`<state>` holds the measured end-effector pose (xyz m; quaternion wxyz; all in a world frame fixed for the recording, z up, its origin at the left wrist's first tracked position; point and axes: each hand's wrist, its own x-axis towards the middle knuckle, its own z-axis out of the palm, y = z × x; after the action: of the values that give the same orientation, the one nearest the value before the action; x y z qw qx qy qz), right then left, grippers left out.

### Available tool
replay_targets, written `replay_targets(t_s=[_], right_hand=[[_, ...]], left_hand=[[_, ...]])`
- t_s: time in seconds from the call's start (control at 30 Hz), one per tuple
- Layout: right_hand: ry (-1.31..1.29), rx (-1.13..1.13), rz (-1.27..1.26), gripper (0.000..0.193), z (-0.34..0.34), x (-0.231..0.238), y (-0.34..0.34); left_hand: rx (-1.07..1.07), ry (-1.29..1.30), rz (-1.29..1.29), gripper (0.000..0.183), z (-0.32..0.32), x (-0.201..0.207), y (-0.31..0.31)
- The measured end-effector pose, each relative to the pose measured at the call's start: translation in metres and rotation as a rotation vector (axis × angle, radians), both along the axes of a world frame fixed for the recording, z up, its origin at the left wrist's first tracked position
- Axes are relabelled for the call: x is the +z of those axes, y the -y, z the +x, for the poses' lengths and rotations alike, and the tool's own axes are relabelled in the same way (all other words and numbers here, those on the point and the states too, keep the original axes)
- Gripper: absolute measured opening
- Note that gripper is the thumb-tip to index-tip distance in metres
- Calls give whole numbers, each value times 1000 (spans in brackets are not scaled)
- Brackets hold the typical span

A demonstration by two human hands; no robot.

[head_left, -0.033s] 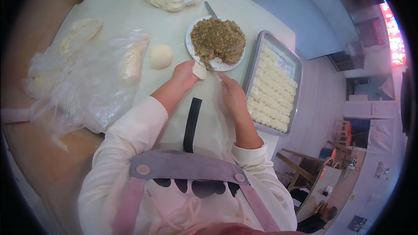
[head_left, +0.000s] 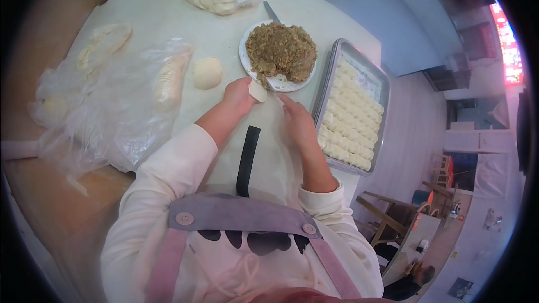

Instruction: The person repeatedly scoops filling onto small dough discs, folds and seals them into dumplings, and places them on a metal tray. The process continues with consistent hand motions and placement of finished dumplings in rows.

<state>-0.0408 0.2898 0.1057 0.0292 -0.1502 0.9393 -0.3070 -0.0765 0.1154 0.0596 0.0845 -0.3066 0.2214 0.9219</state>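
A thin round of dough [head_left: 257, 92] sits near the middle of the frame, pinched in the closed fingers of the left hand [head_left: 238, 95]. The right hand [head_left: 298, 120], just right of it, has its fingers wrapped around a slim utensil [head_left: 273, 88], whose tip meets the brown filling [head_left: 282, 47] on a white plate [head_left: 243, 59] at upper centre. Left of the plate lies a pale dough disc [head_left: 208, 73]; at right, a metal tray [head_left: 385, 86] bears rows of dumplings [head_left: 351, 118]. Clear plastic [head_left: 126, 115] spreads across the left.

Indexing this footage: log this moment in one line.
left hand: holds dough wrapper | right hand: holds thin utensil at filling | tray: dumplings in rows
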Motion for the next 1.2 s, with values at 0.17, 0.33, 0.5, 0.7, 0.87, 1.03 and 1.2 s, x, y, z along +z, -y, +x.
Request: replay_targets(t_s=[0.17, 0.33, 0.5, 0.7, 0.87, 1.03, 1.2], right_hand=[[151, 9, 126, 37, 23, 16, 16], [63, 15, 91, 37, 22, 14, 7], [49, 32, 87, 36, 4, 10, 20], [38, 21, 50, 35, 18, 13, 17], [-139, -2, 46, 34, -6, -7, 19], [-504, 149, -272, 24, 5, 30, 41], [-707, 336, -267, 21, 14, 52, 33]], left_hand=[[32, 35, 41, 35, 0, 6, -2], [107, 60, 37, 35, -6, -8, 7], [62, 81, 39, 35, -12, 0, 12], [74, 66, 7, 34, 8, 4, 24], [-87, -82, -32, 33, 30, 44, 26], [-107, -236, -27, 30, 47, 67, 27], [-199, -353, -76, 30, 73, 99, 17]])
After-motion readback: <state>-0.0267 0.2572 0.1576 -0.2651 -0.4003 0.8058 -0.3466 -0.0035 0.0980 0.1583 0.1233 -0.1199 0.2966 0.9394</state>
